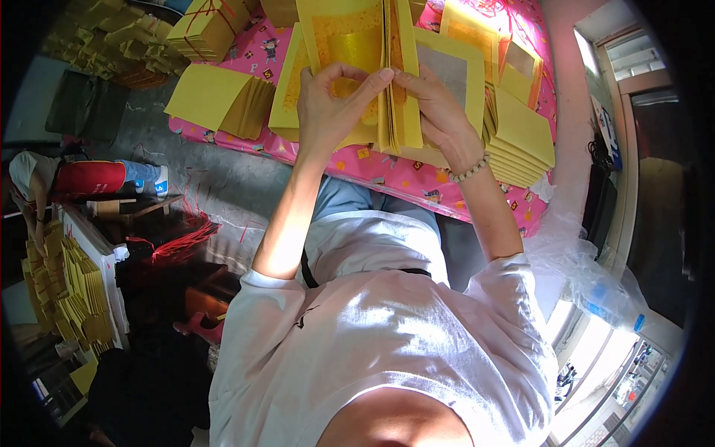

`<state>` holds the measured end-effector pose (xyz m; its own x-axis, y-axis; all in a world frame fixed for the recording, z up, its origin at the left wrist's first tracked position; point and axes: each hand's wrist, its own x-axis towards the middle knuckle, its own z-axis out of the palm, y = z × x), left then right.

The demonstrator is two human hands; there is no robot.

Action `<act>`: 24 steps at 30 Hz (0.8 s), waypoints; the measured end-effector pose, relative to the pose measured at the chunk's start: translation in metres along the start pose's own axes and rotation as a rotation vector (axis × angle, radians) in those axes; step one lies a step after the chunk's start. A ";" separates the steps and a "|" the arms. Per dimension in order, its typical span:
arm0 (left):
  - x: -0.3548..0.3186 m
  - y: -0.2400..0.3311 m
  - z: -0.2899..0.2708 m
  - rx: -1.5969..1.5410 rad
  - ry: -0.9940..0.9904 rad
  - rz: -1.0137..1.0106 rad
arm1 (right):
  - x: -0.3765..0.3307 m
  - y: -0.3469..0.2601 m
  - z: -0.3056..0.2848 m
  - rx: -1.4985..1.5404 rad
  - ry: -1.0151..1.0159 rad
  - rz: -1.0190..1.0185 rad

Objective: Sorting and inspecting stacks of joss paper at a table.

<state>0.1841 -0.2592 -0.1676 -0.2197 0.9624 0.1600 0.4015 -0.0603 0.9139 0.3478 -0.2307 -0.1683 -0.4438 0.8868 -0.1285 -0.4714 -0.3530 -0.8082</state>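
Observation:
Both my hands are raised over the far side of the pink table cover, at a stack of yellow paper sheets (403, 52) standing on edge. My left hand (328, 104) is closed on the stack's left side, its thumb stretched to the near edges of the sheets. On the other side my right hand (443, 112), with a beaded bracelet at the wrist, pinches the same edges, so the two thumbs nearly meet. A gold square shows on the left sheet. Beneath the hands lies another yellow paper stack (287, 112); a grey-silver square (443, 71) shows to the right.
Folded yellow paper piles lie left (212, 97) and right (521, 141) on the pink cover (357, 167). A red-tied bundle (208, 30) stands far left. Red string (186, 235) is on the floor. Another person (33, 175) bends over yellow paper at left. A plastic bottle (614, 305) lies right.

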 end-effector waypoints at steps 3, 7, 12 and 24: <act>0.001 -0.001 0.000 -0.027 -0.021 -0.021 | 0.000 0.000 -0.001 0.014 -0.009 0.002; 0.001 -0.004 0.000 -0.040 -0.015 0.014 | 0.000 0.001 -0.001 0.024 -0.025 0.008; 0.003 -0.007 0.001 -0.068 -0.042 -0.030 | 0.000 0.001 0.001 0.012 -0.005 0.000; 0.003 -0.009 0.001 -0.016 -0.026 0.007 | -0.001 -0.001 0.005 -0.020 0.046 0.009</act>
<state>0.1808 -0.2551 -0.1755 -0.1935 0.9685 0.1565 0.3888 -0.0708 0.9186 0.3447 -0.2330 -0.1642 -0.4120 0.8966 -0.1622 -0.4522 -0.3558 -0.8179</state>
